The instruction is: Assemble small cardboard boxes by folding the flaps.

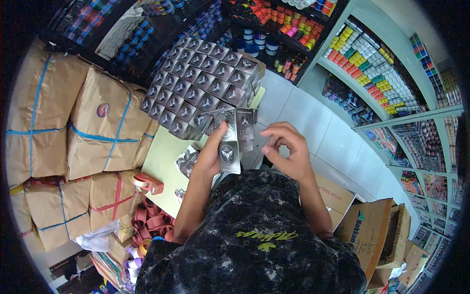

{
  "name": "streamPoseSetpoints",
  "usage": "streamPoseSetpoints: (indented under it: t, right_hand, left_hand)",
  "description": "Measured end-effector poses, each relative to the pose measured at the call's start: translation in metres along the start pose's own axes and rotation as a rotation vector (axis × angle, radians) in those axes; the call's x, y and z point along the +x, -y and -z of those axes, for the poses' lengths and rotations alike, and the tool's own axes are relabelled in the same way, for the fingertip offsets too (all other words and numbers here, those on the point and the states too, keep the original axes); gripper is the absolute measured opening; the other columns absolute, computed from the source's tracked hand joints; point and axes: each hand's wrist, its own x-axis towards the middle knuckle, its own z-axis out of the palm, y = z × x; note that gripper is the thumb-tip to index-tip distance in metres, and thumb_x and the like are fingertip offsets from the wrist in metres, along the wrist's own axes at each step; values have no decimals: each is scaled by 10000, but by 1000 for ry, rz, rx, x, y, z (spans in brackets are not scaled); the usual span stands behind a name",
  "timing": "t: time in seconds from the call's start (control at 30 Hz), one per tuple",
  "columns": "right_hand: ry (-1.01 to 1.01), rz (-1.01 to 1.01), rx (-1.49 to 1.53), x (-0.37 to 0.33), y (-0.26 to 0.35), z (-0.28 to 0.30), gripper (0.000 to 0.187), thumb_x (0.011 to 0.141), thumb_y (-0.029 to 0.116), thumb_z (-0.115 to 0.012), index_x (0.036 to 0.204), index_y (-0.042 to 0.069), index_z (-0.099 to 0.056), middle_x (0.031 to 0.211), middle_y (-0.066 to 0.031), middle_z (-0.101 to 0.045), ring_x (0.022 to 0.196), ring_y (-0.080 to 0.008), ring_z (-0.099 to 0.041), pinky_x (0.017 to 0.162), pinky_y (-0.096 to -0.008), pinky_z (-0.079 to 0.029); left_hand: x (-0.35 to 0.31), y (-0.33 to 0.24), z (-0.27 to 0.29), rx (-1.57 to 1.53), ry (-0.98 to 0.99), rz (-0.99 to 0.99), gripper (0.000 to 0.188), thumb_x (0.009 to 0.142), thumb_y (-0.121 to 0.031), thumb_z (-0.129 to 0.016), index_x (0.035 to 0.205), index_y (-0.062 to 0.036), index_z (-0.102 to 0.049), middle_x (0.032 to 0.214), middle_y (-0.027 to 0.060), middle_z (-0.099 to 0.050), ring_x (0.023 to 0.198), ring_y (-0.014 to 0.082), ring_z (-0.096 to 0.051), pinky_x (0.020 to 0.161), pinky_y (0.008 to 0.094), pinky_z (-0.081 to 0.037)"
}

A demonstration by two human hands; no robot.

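Note:
My left hand (211, 156) grips a flat, unfolded dark carton blank (230, 142) with a silver emblem, thumb on its face. My right hand (290, 152) hovers just to the right of the blank, fingers curled and apart, holding nothing. Ahead of the hands, a stack of several folded dark boxes (200, 83) with the same emblem stands in rows on a pale green board (164, 161). More flat blanks (187, 160) lie on the board under my left hand.
Brown paper parcels tied with blue and red tape (98, 127) pile up at left. A tape dispenser (147, 182) and red tape rolls (152, 220) lie below them. Shelves of coloured spools (372, 68) curve along the right. Open cardboard boxes (377, 230) stand at lower right.

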Motion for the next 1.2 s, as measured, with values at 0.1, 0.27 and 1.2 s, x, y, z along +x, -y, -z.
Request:
streamPoseSetpoints:
  t: [0.1, 0.27, 1.2]
  right_hand:
    - [102, 46, -176, 3, 15, -7, 473, 760, 45, -816, 1216, 82, -697, 1176, -77, -607, 1008, -193, -616, 813, -306, -496]
    - [30, 261, -390, 5, 10, -15, 453, 748, 81, -835, 1187, 83, -726, 1145, -90, -649, 1040, -249, -627, 869, -354, -508]
    - [-390, 311, -604, 5, -5, -31, 340, 734, 96, -860, 1047, 79, -728, 1041, -72, -691, 952, -273, -643, 858, -390, -476]
  left_hand:
    - [1, 3, 0, -118, 3, 79, 497, 1046, -460, -538, 1315, -45, -591, 1153, 93, -708, 1004, 199, -702, 868, 383, -585]
    - [-6, 7, -15, -39, -12, 61, 544, 1004, -555, -558, 1272, -87, -623, 1094, 100, -721, 931, 216, -717, 773, 394, -622]
    - [-13, 18, -28, -168, -43, 85, 425, 1016, -435, -615, 1253, -82, -622, 1153, 57, -692, 1035, 182, -666, 930, 363, -531]
